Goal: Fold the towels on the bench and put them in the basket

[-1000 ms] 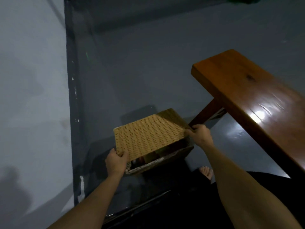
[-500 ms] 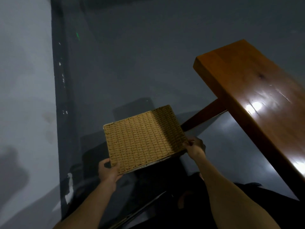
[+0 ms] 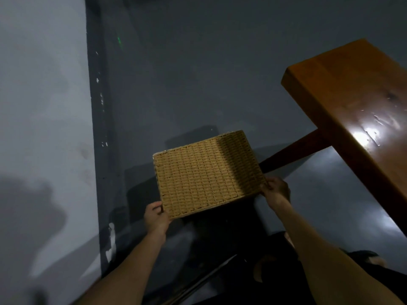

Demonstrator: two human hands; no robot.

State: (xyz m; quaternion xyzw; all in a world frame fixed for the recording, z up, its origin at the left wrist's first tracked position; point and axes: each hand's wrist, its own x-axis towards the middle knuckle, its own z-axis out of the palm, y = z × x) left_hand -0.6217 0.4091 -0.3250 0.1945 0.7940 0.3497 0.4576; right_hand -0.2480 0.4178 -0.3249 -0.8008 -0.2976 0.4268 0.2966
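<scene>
A tan woven basket [image 3: 204, 175] is held up above the dark floor, turned so that its woven underside and one side wall face me; its opening is hidden. My left hand [image 3: 156, 219] grips its near left corner. My right hand [image 3: 276, 190] grips its near right corner. The brown wooden bench [image 3: 352, 102] stands to the right, its glossy top bare in the part I see. No towel is visible.
A pale wall [image 3: 44, 128] with a dark skirting strip [image 3: 101, 150] runs along the left. A bench leg [image 3: 293, 150] slants down behind the basket. My bare feet [image 3: 262, 269] stand on the dark grey floor [image 3: 198, 73] below.
The basket has been lifted off the floor and tipped over, so its open top, seen a second ago, now faces away. Both hands kept hold of its corners.
</scene>
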